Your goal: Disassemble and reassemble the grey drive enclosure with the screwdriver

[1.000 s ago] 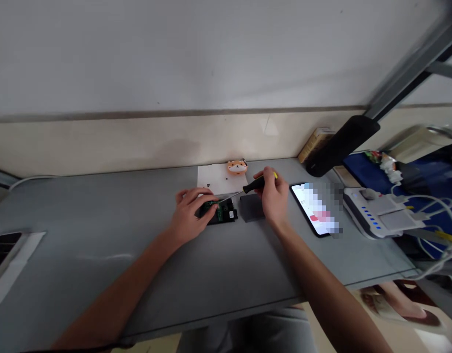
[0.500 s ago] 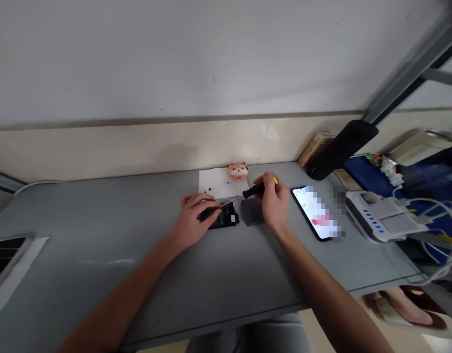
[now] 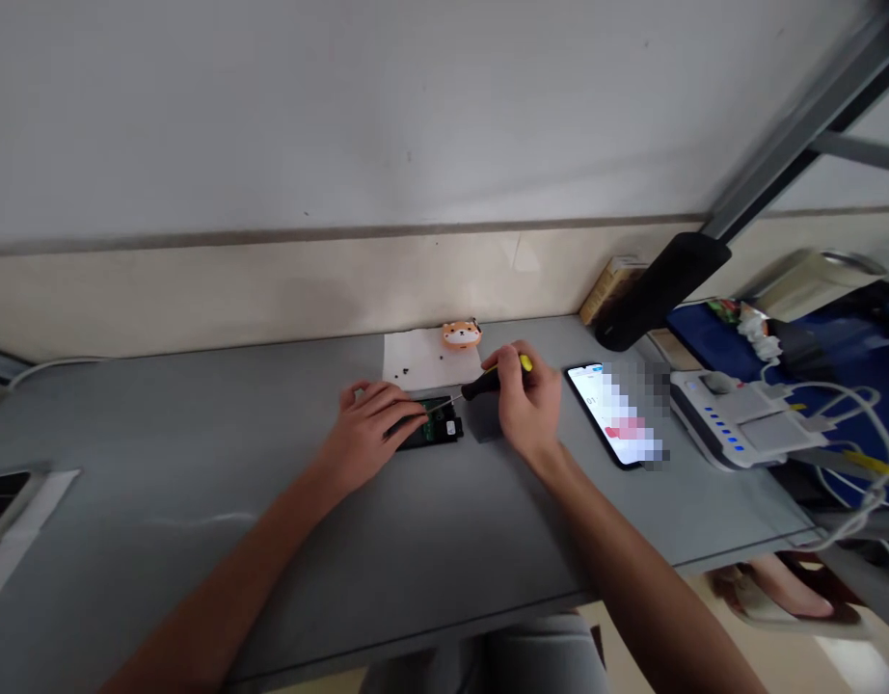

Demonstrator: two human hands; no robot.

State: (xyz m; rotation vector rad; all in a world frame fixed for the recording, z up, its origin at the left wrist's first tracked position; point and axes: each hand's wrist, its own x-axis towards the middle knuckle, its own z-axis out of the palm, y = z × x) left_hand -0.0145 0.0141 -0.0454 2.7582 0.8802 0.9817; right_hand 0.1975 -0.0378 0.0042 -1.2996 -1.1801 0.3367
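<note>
A small black electronic device (image 3: pixel 448 431) with a green circuit board lies on the grey desk. My left hand (image 3: pixel 368 424) grips its left end, with fingers over the top that hide part of the board. In my right hand (image 3: pixel 527 397), closed round the handle, is a screwdriver (image 3: pixel 482 384) with a black and yellow grip. Its thin metal shaft slants down to the left over the board, and its tip is near my left fingertips. Under my right hand lies a flat dark piece (image 3: pixel 483 422), partly hidden.
Behind the device, a white paper (image 3: pixel 419 359) bears several tiny dark bits and an orange animal-faced case (image 3: pixel 461 334). To the right are a lit phone (image 3: pixel 607 419), a white power strip (image 3: pixel 726 419) with cables, a black cylinder (image 3: pixel 661 289) and a box (image 3: pixel 609 287).
The view has shifted slightly. My right hand and the screwdriver have moved a little left and down toward the board. My left hand keeps its place on the device.
</note>
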